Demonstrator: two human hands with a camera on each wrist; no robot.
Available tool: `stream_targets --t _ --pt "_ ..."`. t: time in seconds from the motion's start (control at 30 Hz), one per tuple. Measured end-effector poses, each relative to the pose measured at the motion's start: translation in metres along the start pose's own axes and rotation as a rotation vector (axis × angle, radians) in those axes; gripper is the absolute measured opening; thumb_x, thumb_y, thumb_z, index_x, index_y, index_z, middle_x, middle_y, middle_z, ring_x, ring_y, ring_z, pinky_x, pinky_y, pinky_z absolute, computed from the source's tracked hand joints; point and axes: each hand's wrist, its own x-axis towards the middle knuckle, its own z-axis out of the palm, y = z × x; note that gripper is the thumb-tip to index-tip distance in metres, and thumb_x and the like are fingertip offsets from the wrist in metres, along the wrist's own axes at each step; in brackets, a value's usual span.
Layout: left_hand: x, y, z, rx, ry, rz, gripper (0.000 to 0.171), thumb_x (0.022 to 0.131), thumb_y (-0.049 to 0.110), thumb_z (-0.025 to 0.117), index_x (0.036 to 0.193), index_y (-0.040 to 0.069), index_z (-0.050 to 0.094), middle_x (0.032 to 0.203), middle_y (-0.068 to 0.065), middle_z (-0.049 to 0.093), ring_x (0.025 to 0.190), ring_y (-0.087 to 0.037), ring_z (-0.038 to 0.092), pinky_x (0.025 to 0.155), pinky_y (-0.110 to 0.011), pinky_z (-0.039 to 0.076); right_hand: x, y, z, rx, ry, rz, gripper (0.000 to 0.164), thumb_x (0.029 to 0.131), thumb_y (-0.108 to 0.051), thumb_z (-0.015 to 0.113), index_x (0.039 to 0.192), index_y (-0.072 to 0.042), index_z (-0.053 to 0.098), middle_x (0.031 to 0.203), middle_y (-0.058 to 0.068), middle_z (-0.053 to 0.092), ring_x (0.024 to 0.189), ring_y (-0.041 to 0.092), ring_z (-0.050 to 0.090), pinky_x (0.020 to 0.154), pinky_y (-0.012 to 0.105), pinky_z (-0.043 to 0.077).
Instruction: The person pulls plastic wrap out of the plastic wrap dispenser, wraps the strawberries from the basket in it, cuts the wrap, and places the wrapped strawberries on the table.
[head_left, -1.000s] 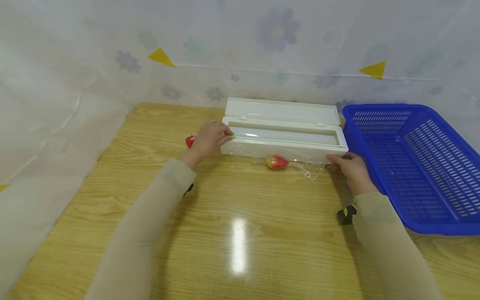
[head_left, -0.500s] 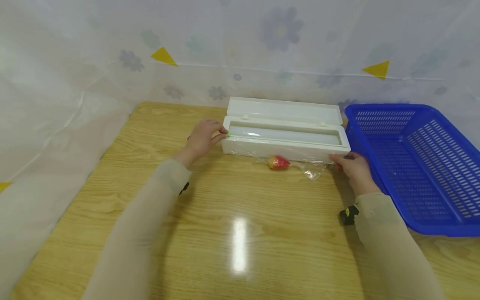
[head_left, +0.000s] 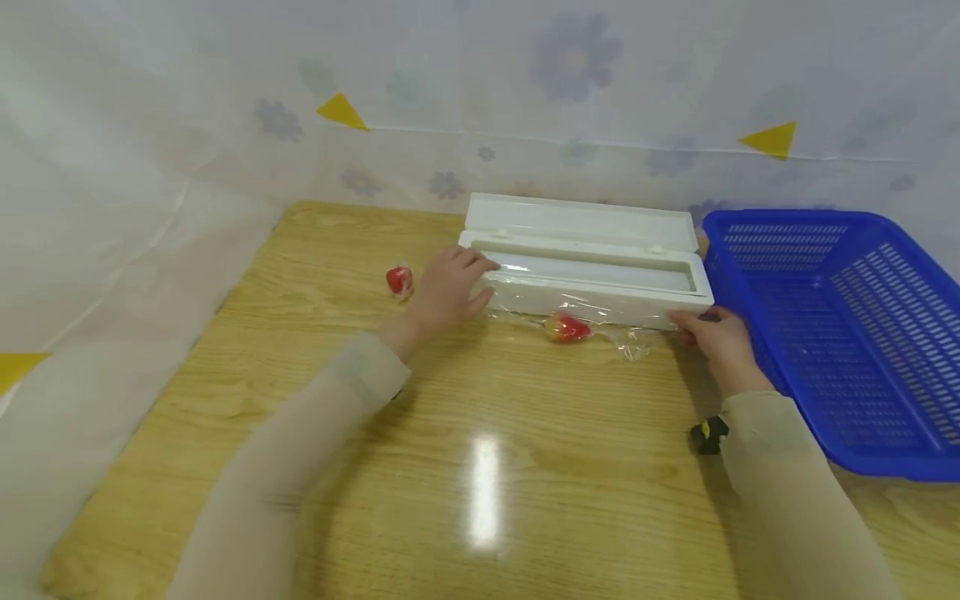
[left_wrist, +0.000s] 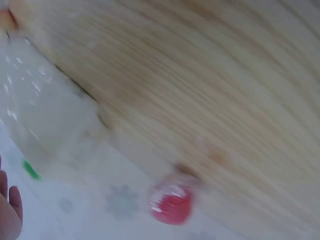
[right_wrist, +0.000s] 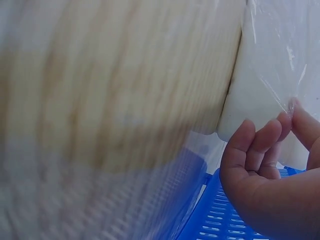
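A long white cling film dispenser point(head_left: 600, 302) stands at the back of the table, its lid point(head_left: 581, 222) raised behind it. Clear cling film point(head_left: 637, 343) hangs over its front, against a small red and yellow fruit point(head_left: 567, 327). My left hand point(head_left: 448, 292) is at the dispenser's left end, thumb and fingers apart. In the left wrist view a small green cutter tab point(left_wrist: 31, 170) shows near that end, beside my fingertips. At the right front corner, my right hand point(head_left: 722, 346) pinches the film's edge between thumb and finger, as the right wrist view point(right_wrist: 292, 107) shows.
A red fruit wrapped in film point(head_left: 400, 282) lies left of the dispenser. A large blue plastic basket point(head_left: 780, 367) stands close by my right hand. Behind the table hangs a pale flowered curtain point(head_left: 420, 100) with yellow triangles.
My left hand first moved a little left with the green tab, then let it go and spread its fingers at the dispenser's left end. The right hand keeps its pinch on the film.
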Motion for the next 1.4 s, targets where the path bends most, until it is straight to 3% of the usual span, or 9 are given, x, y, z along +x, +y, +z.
stream_targets --t 0.13,0.23,0.33,0.47,0.57,0.67,0.9,1.2,1.4 --pt "0.006 0.026 0.007 0.067 -0.228 0.126 0.037 0.091 0.021 0.059 0.125 0.008 0.055 0.121 -0.008 0.060 0.114 -0.025 0.054 0.100 -0.038 0.042 -0.002 0.002 -0.001 -0.026 -0.019 0.006 0.072 0.088 -0.038 0.060 0.137 0.007 0.034 0.062 -0.020 0.046 0.062 -0.003 0.047 0.073 0.023 0.038" --pt "0.005 0.036 0.015 0.088 -0.426 0.089 0.045 0.096 0.023 0.051 0.138 0.011 0.043 0.134 -0.008 0.053 0.126 -0.025 0.047 0.108 -0.039 0.035 -0.004 0.003 0.000 -0.043 -0.042 -0.006 0.075 0.088 -0.037 0.060 0.139 0.009 0.030 0.064 -0.019 0.046 0.062 -0.003 0.047 0.069 0.021 0.040" --pt "0.003 0.041 0.022 0.079 -0.519 0.027 0.052 0.096 0.025 0.048 0.144 0.012 0.034 0.140 -0.007 0.049 0.130 -0.024 0.044 0.112 -0.039 0.030 -0.004 0.003 0.000 -0.039 -0.062 -0.032 0.074 0.088 -0.032 0.062 0.139 0.011 0.028 0.065 -0.019 0.047 0.061 -0.005 0.048 0.064 0.018 0.043" --pt "0.003 0.044 0.029 0.091 -0.520 0.037 0.049 0.096 0.027 0.048 0.142 0.014 0.038 0.132 -0.006 0.056 0.122 -0.023 0.052 0.106 -0.038 0.037 -0.003 0.004 0.000 -0.071 -0.055 -0.071 0.073 0.088 -0.025 0.063 0.138 0.013 0.027 0.080 -0.005 0.056 0.063 -0.003 0.052 0.062 0.019 0.047" --pt "0.003 0.047 0.033 0.133 -0.507 0.101 0.034 0.097 0.024 0.047 0.130 0.016 0.052 0.119 -0.006 0.063 0.109 -0.023 0.059 0.096 -0.038 0.045 -0.004 0.005 -0.001 -0.167 -0.050 -0.129 0.075 0.086 -0.023 0.064 0.138 0.015 0.026 0.110 0.024 0.057 0.088 0.019 0.061 0.084 0.036 0.050" --pt "0.002 0.050 0.037 0.152 -0.510 0.136 0.022 0.097 0.020 0.048 0.115 0.018 0.060 0.110 -0.005 0.066 0.100 -0.023 0.061 0.087 -0.037 0.049 -0.006 0.006 -0.002 -0.360 -0.068 -0.190 0.082 0.084 -0.027 0.067 0.140 0.012 0.021 0.133 0.037 0.039 0.116 0.045 0.047 0.098 0.055 0.038" --pt "0.003 0.057 0.045 0.044 -0.459 0.119 0.020 0.096 0.021 0.050 0.107 0.015 0.065 0.113 -0.006 0.058 0.104 -0.021 0.056 0.089 -0.034 0.047 -0.016 0.005 0.003 -0.857 0.006 -0.250 0.086 0.079 -0.048 0.066 0.122 0.019 0.033 0.108 0.043 0.053 0.094 0.054 0.056 0.068 0.058 0.045" --pt "0.010 0.066 0.045 -0.064 -0.506 -0.001 0.014 0.097 0.020 0.048 0.103 0.011 0.056 0.091 -0.005 0.066 0.084 -0.019 0.062 0.078 -0.033 0.052 -0.018 0.005 -0.005 -0.849 -0.056 -0.231 0.096 0.079 -0.058 0.061 0.133 0.014 0.027 0.118 0.043 0.048 0.103 0.055 0.051 0.073 0.059 0.043" --pt "0.010 0.057 0.033 -0.068 -0.416 -0.046 0.023 0.088 0.006 0.058 0.111 0.010 0.061 0.099 -0.007 0.070 0.090 -0.023 0.065 0.080 -0.034 0.052 -0.019 0.003 -0.007 -0.843 -0.086 -0.223 0.104 0.077 -0.075 0.048 0.139 0.006 0.028 0.125 0.041 0.045 0.108 0.055 0.049 0.074 0.059 0.043"
